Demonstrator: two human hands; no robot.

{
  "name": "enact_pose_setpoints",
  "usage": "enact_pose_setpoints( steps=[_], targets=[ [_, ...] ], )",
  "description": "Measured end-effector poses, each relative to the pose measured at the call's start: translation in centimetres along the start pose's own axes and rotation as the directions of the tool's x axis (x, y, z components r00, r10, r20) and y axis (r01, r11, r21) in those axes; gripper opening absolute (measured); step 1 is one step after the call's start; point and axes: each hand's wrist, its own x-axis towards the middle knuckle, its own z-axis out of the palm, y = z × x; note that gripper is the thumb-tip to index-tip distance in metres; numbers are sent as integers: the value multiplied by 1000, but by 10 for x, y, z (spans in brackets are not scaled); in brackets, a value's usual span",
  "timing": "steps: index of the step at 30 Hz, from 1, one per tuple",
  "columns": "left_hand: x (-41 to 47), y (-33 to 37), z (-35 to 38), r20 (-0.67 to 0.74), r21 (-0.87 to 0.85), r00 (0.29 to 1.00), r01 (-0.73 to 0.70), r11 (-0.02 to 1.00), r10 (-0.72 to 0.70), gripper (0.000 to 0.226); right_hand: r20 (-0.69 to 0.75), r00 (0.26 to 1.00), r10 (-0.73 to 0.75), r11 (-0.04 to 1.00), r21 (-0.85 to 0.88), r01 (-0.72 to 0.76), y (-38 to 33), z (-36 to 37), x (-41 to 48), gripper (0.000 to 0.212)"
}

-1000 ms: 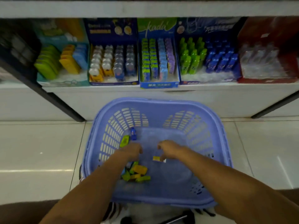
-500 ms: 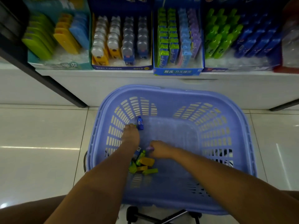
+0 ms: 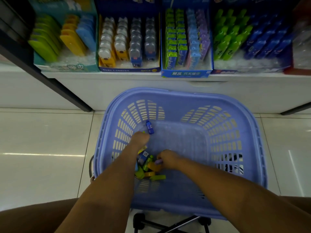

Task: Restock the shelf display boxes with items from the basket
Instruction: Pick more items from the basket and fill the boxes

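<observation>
- Lilac slotted plastic basket (image 3: 185, 96), upright before the shelf (image 3: 109, 76).
- Small blue bottle-shaped item (image 3: 149, 129) lies by its far-left wall.
- Green and yellow small items (image 3: 149, 173) are heaped inside, near-left.
- Small purple item (image 3: 159, 161), pinched by right hand (image 3: 168, 159).
- Cardboard display boxes (image 3: 186, 74) stand in a row on the shelf.

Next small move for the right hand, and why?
Probably lift the right hand clear of the pile: it pinches a purple item, and the purple row in the shelf box shows space at the front.
</observation>
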Motion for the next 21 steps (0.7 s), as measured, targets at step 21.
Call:
enact_pose_setpoints(
  steps=[21],
  targets=[
    [-146,62,-88,-97,-762,876,-370,531,472,12,-597,800,-53,482,687,544,-69,-148,-171,20]
  ],
)
